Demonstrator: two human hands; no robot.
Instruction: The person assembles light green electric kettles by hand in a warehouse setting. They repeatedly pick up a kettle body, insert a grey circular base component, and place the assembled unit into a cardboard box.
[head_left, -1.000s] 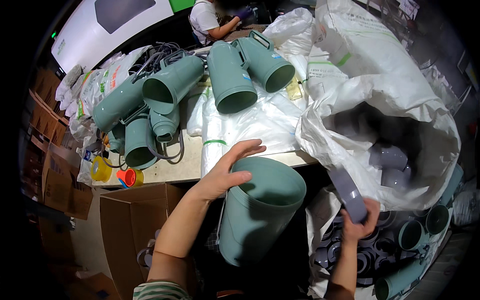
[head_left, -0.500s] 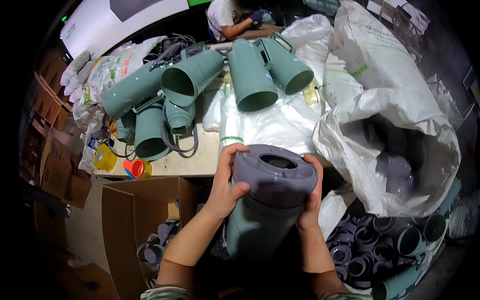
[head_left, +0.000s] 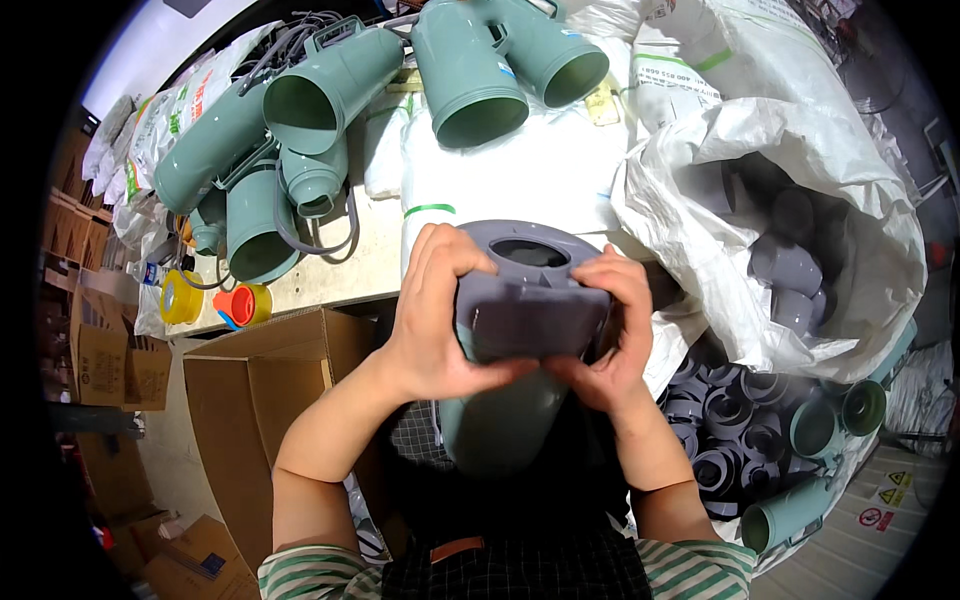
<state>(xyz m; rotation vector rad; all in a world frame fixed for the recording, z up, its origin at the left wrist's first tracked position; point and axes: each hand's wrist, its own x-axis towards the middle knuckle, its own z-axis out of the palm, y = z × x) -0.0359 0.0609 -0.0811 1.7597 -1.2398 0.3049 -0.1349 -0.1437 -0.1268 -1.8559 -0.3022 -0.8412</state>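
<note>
Both my hands grip a glossy grey plastic top piece [head_left: 530, 320] that sits on a green cylindrical jug body [head_left: 505, 425]. A round dark opening shows in its upper face. My left hand [head_left: 432, 315] wraps its left side, thumb along the front and fingers over the upper rim. On the opposite side my right hand [head_left: 615, 325] holds it likewise, with the two thumbs almost meeting in front. Below, the jug body tilts toward my dark checked apron [head_left: 520, 560], and its lower end disappears into shadow.
Several green jug bodies [head_left: 470, 85] lie on the table [head_left: 345, 275], beside yellow tape [head_left: 182, 297]. An open cardboard box [head_left: 255, 375] stands lower left. At right, a white woven sack [head_left: 745, 320] holds grey parts, with more grey ring parts [head_left: 725, 405] below it.
My hands have closed further round the top piece, thumbs coming together in front and fingers over its rim. The view has shifted, so the table items appear higher and farther left.
</note>
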